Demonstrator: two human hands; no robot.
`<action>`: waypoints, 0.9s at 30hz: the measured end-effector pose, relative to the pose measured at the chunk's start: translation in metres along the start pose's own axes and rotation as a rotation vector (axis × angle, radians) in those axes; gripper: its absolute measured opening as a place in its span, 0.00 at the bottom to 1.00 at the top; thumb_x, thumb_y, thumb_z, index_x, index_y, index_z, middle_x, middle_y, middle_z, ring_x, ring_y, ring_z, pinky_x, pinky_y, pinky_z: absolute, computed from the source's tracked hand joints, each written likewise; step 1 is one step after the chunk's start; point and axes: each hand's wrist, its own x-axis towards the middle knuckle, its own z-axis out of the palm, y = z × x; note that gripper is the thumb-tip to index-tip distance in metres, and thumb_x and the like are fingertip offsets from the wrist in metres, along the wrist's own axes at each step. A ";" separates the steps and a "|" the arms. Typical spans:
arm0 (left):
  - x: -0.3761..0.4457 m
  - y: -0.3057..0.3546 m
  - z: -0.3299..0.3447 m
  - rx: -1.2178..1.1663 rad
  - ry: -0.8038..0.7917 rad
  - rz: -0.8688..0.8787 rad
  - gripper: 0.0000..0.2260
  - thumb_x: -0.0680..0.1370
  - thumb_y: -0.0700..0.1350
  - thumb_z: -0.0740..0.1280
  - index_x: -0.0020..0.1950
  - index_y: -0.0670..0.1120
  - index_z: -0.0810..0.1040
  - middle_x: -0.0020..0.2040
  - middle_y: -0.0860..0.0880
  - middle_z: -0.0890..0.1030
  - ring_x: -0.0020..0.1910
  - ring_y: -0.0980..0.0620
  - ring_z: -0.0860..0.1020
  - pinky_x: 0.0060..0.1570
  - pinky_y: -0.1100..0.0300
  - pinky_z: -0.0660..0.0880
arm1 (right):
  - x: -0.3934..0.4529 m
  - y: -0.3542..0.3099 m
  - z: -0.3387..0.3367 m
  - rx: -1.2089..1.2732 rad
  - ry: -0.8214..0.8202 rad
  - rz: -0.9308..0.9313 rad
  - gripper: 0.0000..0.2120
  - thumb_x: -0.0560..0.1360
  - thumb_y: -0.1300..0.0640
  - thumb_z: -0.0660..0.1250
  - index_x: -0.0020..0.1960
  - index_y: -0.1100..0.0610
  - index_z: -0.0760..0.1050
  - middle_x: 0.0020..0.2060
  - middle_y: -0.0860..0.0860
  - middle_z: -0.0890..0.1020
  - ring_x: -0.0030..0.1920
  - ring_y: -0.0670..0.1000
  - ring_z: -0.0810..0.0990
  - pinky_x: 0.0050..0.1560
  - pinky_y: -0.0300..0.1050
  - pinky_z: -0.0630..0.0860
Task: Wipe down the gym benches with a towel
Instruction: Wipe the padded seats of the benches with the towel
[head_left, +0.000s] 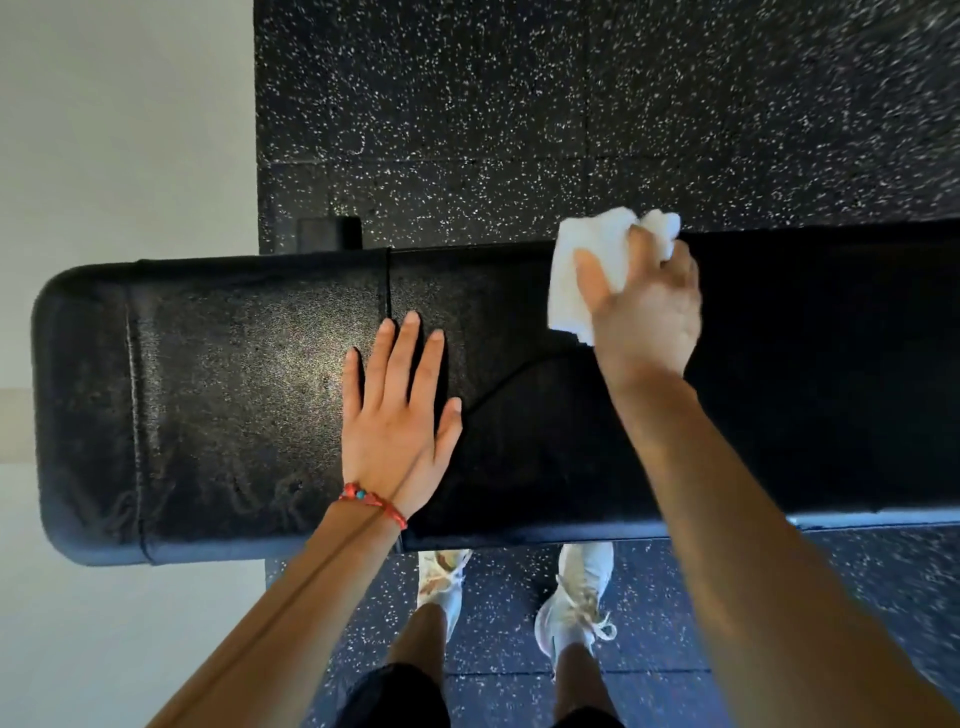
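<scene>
Looking straight down at a black padded gym bench (234, 395) that runs left to right across the view, its rounded end on the left near a pale wall (119, 130). The vinyl has a grainy sheen on the left half, and a seam crosses the pad just beyond the left fingertips.

The left hand (395, 415) lies flat on the pad, palm down, with all 5 fingers straight and slightly fanned out — it isn't gripping anything, only resting on the surface. A red braided bracelet (374, 501) with a small blue bead sits on that wrist.

The right hand (644, 306) is further along, close to the far edge of the bench, with its fingers curled round a bunched white towel (576, 265). The towel sticks out to the left of the hand and past its knuckles, and its lower part lies against the pad, with the top of it poking over the far edge.

Below the near edge you can see 2 pale sneakers (571, 597) on the black rubber floor (519, 104) with white flecks — same flooring continues on the far side. A dark block, maybe a bench foot, peeks out behind the far edge near the wall.
</scene>
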 end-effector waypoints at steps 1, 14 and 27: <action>0.000 0.001 0.000 0.005 -0.001 -0.001 0.24 0.77 0.51 0.55 0.71 0.42 0.64 0.73 0.40 0.65 0.72 0.41 0.59 0.70 0.43 0.52 | 0.003 0.008 -0.003 -0.009 0.001 0.025 0.20 0.71 0.47 0.65 0.49 0.65 0.76 0.38 0.65 0.77 0.37 0.64 0.77 0.35 0.53 0.75; -0.007 0.033 0.001 0.007 0.062 -0.050 0.23 0.78 0.50 0.55 0.71 0.41 0.66 0.72 0.40 0.65 0.72 0.41 0.60 0.70 0.43 0.53 | -0.008 0.041 -0.015 -0.008 0.029 -0.100 0.20 0.70 0.46 0.62 0.47 0.62 0.77 0.38 0.63 0.78 0.35 0.62 0.77 0.31 0.48 0.75; -0.009 0.049 0.014 0.000 0.021 -0.024 0.24 0.78 0.50 0.54 0.72 0.41 0.64 0.73 0.40 0.64 0.73 0.42 0.59 0.70 0.45 0.51 | -0.073 0.009 -0.015 0.044 -0.007 -0.163 0.15 0.71 0.45 0.59 0.48 0.56 0.66 0.36 0.58 0.76 0.34 0.57 0.76 0.32 0.46 0.73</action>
